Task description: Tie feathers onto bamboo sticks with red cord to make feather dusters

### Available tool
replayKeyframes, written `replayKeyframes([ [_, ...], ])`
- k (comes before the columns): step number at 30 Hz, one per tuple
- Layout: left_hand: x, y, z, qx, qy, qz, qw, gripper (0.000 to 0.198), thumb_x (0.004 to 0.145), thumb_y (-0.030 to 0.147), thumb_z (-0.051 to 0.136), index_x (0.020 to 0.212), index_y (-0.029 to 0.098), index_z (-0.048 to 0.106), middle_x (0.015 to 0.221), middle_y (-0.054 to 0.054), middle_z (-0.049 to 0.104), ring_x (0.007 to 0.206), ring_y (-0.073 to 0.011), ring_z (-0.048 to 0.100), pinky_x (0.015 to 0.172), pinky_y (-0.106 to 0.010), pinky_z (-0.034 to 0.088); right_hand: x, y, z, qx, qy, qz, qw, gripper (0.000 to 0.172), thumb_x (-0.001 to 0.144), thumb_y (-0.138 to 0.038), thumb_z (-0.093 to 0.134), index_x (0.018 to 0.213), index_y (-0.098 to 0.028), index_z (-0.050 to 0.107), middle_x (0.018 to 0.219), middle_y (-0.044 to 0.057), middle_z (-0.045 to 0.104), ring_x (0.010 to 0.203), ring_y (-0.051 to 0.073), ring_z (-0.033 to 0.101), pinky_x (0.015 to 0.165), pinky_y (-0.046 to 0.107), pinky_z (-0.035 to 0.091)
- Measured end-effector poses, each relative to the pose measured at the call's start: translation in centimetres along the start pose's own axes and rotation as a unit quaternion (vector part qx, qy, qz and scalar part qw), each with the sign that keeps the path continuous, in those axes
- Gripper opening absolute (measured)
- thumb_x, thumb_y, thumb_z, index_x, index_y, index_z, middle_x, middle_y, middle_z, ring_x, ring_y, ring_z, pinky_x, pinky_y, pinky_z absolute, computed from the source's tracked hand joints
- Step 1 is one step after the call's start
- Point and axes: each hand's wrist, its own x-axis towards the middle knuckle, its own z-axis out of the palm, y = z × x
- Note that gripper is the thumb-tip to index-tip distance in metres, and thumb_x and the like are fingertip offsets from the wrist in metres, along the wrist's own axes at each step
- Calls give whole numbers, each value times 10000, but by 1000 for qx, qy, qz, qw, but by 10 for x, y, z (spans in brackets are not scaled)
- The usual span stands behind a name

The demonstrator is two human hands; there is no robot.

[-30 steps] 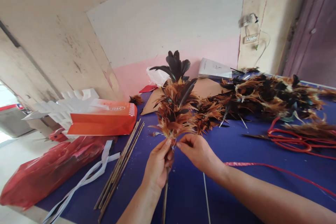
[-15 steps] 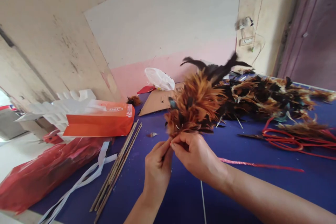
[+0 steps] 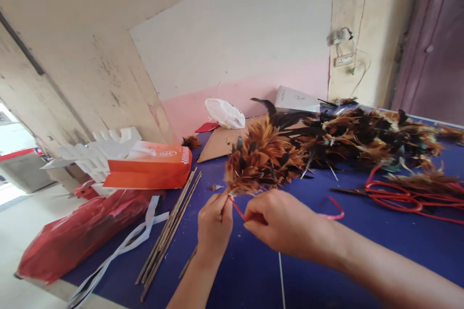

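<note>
Working at a blue table [image 3: 398, 251], we face a cream wall with a pink band low down, and a dark door stands at the far right. A socket [image 3: 344, 59] with a loose wire hangs on the wall beside it.

Our duster [image 3: 263, 157] is a thick tuft of orange-brown feathers with black tips, lying tilted to the right just above our hands, its top touching the feather pile [image 3: 373, 137] behind it. Our left hand [image 3: 213, 224] pinches the base of the duster, fingers closed on it. Our right hand [image 3: 281, 222] is closed on a red ribbon [image 3: 237, 208] that runs from the base into the fist and loops out again to the right. Its stick shows only as a short piece below the left wrist.

We count one duster in hand, one pile of loose feathers across the back of the table, one bundle of thin sticks [image 3: 168, 231] at the left, too close together to count, one orange bag [image 3: 150, 171], one red plastic bag [image 3: 83, 234], one white strip [image 3: 119, 251] trailing off the edge, one piece of cardboard [image 3: 217, 142], one white plastic bag [image 3: 224, 112], and one tangle of red cord [image 3: 406, 198] at the right.
</note>
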Motion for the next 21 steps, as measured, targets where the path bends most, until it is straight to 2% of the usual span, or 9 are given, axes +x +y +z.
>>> replayKeyframes([
  [2, 5, -2, -9, 11, 25, -1, 1000, 136, 705, 162, 599, 739, 236, 708, 693, -38, 596, 665, -180, 503, 714, -247, 369, -1, 11, -27, -30, 10, -16, 999, 137, 698, -167, 573, 612, -215, 667, 565, -8, 626, 493, 110, 515, 497, 216, 320],
  [5, 9, 1, -20, -39, 24, -21, 999, 131, 668, 174, 641, 750, 234, 723, 694, -44, 594, 670, -193, 498, 701, -248, 370, -4, 33, -72, -54, 80, 5, 995, 118, 722, -265, 586, 702, -234, 698, 655, -5, 653, 573, 126, 553, 545, 224, 376],
  [7, 8, 5, -24, -72, -16, -35, 997, 140, 649, 170, 658, 748, 237, 730, 681, -47, 592, 664, -195, 492, 676, -244, 370, -9, 49, -97, -63, 145, 34, 987, 156, 721, -332, 603, 741, -215, 704, 671, 11, 653, 580, 123, 553, 551, 228, 396],
  [10, 4, 13, -25, -74, -137, -27, 988, 129, 661, 167, 655, 734, 239, 734, 616, -43, 567, 583, -170, 464, 612, -237, 359, -15, 72, -116, -105, 260, 52, 959, 173, 725, -333, 617, 762, -190, 707, 723, 38, 662, 633, 128, 562, 596, 247, 412],
  [13, 2, 22, -25, -62, -258, 7, 964, 128, 711, 178, 619, 706, 231, 734, 568, -50, 547, 537, -158, 463, 557, -241, 340, -15, 98, -118, -108, 291, 78, 948, 185, 720, -316, 631, 795, -169, 714, 792, 55, 678, 717, 141, 583, 671, 260, 420],
  [15, 5, 25, -27, -53, -321, 24, 945, 159, 743, 187, 587, 718, 223, 740, 548, -54, 544, 525, -155, 477, 535, -245, 329, -12, 116, -113, -60, 236, 140, 960, 217, 708, -324, 635, 796, -146, 721, 775, 62, 686, 700, 140, 586, 668, 256, 419],
  [17, 9, 23, -32, -52, -366, 15, 929, 166, 750, 200, 582, 734, 212, 747, 530, -53, 546, 504, -146, 481, 512, -245, 322, -10, 131, -103, 10, 148, 203, 968, 234, 689, -319, 637, 768, -119, 728, 727, 67, 688, 651, 130, 582, 637, 245, 414],
  [19, 12, 16, -38, -90, -391, -42, 915, 117, 707, 208, 634, 674, 191, 744, 514, -55, 556, 489, -142, 490, 497, -245, 332, -10, 138, -85, 85, 86, 239, 963, 228, 665, -293, 643, 701, -84, 728, 641, 71, 674, 570, 113, 567, 573, 230, 400],
  [21, 13, 6, -44, -197, -320, -161, 913, 64, 596, 192, 727, 539, 173, 704, 471, -46, 551, 453, -138, 490, 466, -246, 343, -11, 134, -62, 124, 155, 238, 951, 219, 643, -268, 651, 597, -62, 708, 530, 57, 634, 458, 84, 521, 491, 216, 363],
])
